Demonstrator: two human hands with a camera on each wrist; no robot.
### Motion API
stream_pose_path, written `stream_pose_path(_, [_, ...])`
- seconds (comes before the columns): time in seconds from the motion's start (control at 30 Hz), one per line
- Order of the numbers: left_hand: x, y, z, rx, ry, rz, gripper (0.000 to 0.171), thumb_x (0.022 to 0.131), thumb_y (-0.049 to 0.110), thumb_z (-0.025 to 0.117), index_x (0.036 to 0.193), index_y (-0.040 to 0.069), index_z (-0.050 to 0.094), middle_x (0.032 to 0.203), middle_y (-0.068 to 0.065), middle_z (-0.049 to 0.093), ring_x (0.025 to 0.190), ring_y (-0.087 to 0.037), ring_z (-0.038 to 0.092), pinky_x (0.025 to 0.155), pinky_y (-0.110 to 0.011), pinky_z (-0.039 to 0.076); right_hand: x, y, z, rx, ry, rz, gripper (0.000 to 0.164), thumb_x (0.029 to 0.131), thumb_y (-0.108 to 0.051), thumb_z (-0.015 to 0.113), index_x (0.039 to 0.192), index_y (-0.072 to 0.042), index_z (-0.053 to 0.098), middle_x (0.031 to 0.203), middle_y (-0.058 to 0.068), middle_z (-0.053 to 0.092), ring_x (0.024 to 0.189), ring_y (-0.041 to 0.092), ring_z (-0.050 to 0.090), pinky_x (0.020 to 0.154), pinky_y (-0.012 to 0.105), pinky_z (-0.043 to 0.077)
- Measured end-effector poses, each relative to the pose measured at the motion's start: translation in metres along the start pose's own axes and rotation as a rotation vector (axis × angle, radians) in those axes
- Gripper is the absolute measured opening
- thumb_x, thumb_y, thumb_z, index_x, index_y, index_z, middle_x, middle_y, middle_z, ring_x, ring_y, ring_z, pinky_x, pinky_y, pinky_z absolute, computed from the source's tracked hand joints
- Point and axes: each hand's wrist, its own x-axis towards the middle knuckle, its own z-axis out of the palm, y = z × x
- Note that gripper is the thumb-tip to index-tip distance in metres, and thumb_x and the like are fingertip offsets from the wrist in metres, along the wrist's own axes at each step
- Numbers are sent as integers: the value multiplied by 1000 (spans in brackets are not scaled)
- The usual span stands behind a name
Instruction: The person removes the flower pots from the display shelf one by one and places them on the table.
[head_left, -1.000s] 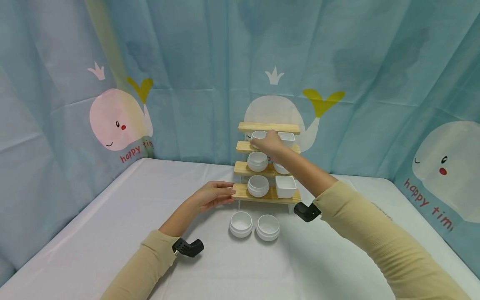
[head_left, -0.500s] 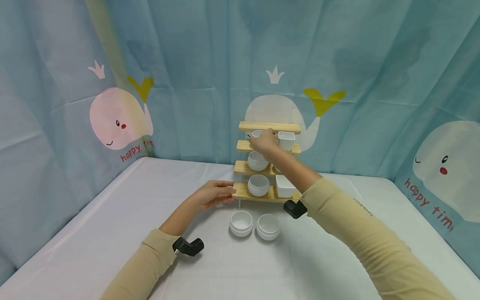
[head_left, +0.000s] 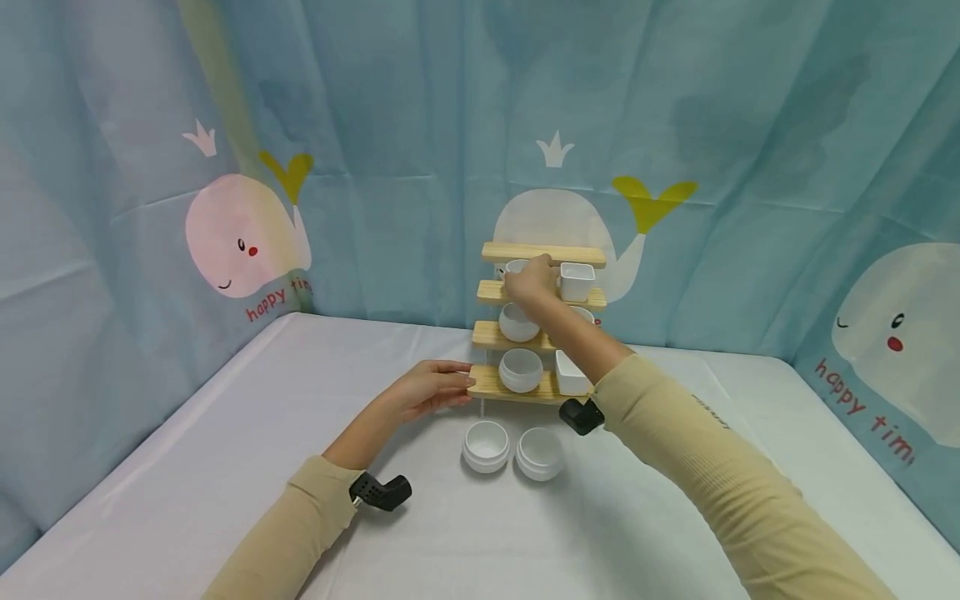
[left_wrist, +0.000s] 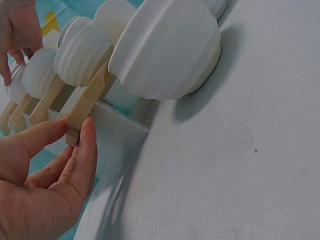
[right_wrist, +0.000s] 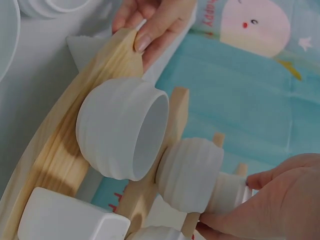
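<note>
My left hand (head_left: 431,390) pinches the left end of the lowest wooden shelf (left_wrist: 82,112) of a four-tier display stand, thumb on one face and fingers on the other. At the second shelf from the top, my right hand (head_left: 534,283) grips a round white ribbed pot (right_wrist: 227,192) between thumb and fingers. Beside it on that shelf is a square white pot (head_left: 577,282). Round pots stand below, one on the third shelf (head_left: 518,322) and another on the lowest (head_left: 521,370). My right forearm partly hides the right-hand pots on those shelves.
Two round white pots, a left one (head_left: 486,447) and a right one (head_left: 539,454), stand on the white tabletop (head_left: 450,533) before the stand. The top shelf (head_left: 543,254) bears nothing. A blue whale-print curtain (head_left: 390,233) hangs behind.
My right hand has shifted slightly left along the second shelf with the round pot, and the forearm has swung left. The square pot shows more fully. My left hand keeps its hold.
</note>
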Motion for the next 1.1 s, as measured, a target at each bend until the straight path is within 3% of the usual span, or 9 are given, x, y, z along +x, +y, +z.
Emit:
stream_pose_path(0.3, [0, 0, 0, 3, 0, -3, 50, 105, 1, 61, 151, -13, 44, 103, -9, 67, 81, -10, 72, 80, -21, 65, 1, 3, 1, 79, 21, -14, 59, 106, -20, 63, 149, 6, 34, 151, 28, 39, 139, 38, 47, 119, 45, 46])
stream_pose_path(0.77, [2, -1, -1, 4, 2, -3, 50, 105, 0, 60, 151, -13, 44, 104, -10, 67, 81, -9, 72, 80, -21, 65, -2, 4, -5, 139, 3, -89, 63, 106, -20, 66, 154, 6, 35, 156, 25, 43, 140, 36, 48, 120, 44, 46])
stream_pose_path(1.1, [1, 1, -1, 1, 4, -8, 50, 106, -1, 59, 152, -13, 43, 102, -9, 67, 79, -8, 72, 78, -19, 64, -4, 3, -9, 156, -11, -117, 67, 103, -21, 70, 156, 4, 36, 159, 24, 41, 148, 37, 41, 124, 45, 42])
